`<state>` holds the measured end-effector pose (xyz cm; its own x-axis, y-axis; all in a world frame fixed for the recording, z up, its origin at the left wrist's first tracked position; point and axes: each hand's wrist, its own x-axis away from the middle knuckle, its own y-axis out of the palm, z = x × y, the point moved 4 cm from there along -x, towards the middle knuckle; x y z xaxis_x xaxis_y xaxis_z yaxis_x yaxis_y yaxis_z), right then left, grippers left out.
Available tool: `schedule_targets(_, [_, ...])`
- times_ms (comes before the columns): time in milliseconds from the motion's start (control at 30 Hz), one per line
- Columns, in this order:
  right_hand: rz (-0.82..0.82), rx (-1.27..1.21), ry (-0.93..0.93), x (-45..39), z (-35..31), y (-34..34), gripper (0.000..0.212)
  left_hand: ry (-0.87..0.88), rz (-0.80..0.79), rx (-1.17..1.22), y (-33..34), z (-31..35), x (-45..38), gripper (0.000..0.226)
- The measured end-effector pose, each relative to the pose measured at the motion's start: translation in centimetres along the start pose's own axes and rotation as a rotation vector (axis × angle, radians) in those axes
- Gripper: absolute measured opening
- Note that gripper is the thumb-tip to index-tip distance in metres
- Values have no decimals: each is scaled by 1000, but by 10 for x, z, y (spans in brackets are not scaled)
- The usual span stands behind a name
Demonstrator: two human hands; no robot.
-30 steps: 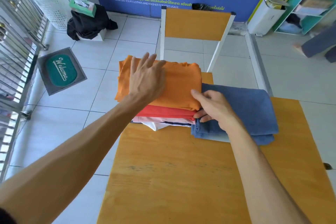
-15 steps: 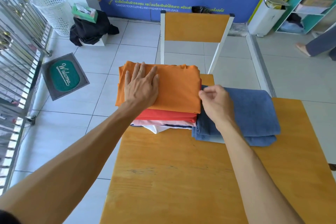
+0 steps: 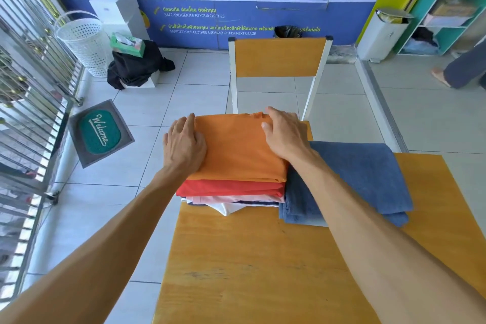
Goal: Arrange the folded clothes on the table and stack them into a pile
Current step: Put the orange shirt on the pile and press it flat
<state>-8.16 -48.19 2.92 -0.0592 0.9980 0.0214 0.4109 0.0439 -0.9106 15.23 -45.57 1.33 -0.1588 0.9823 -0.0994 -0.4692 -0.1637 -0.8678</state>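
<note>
- desk [image 3: 252, 265]: wood top, yellow-orange varnish, satin sheen, scuffed dark marks near the middle
- orange folded garment [image 3: 236, 147]: smooth matt knit cloth, top of the pile
- red garment [image 3: 228, 188] under it: smooth cloth, slight sheen
- blue towel [image 3: 363, 179]: rougher, nappy matt cloth
- chair [image 3: 278, 56]: wood backrest, same finish as desk; white painted frame
- laundry basket [image 3: 84, 42]: white perforated plastic
- doormat [image 3: 100, 131]: coarse green pile, grey rubbery border
- floor [image 3: 184, 97]: pale glazed tiles, mild gloss
- gate [image 3: 29, 79]: polished metal bars
- pedal bin [image 3: 381, 34]: white glossy body, shiny metal lid
</note>
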Motion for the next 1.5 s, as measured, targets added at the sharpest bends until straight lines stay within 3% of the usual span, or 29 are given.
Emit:
schedule_targets(100, [-46,-33,-25,-6,9,-8,37,53,14,-51,-3,11,-14,46])
schedule_targets(267, [-2,-113,-41,-15,14,-16,20,93,-151,-79,7,19,-36,35])
schedule_targets(400, [-3,-157,-88,-18,12,-16,19,-26,-77,126,-4,13,-40,24])
schedule_targets(633, [63,-165,-52,-20,15,-21,21,17,14,96,-8,10,-42,32])
schedule_targets(833, [61,-201,97,-23,21,-16,15,-91,-11,70,-3,9,-40,38])
schedule_targets(900, [108,-161,129,-22,19,-19,14,-108,-24,98,-2,8,-41,35])
schedule_targets(967, [217,-77,113,-16,10,-24,31,-157,-22,146,-3,4,-40,33])
schedule_targets(1033, [317,-43,-11,-4,-16,-23,32,-195,-22,164,-1,4,-36,33])
schedule_targets(1133, [140,-13,-243,12,-63,10,37,-185,-34,136,3,6,-35,32])
schedule_targets(1200, [-56,85,-237,18,-71,39,53,-210,-34,106,1,2,-37,34])
schedule_targets(1300, [-86,146,-171,17,-56,51,60,-275,-28,47,-1,-6,-39,37])
schedule_targets(1400, [-76,165,-111,19,-42,51,63,-169,43,-88,-3,9,-39,29])
schedule_targets(1500, [-65,148,-108,19,-35,48,62,226,73,-76,-4,40,-27,32])
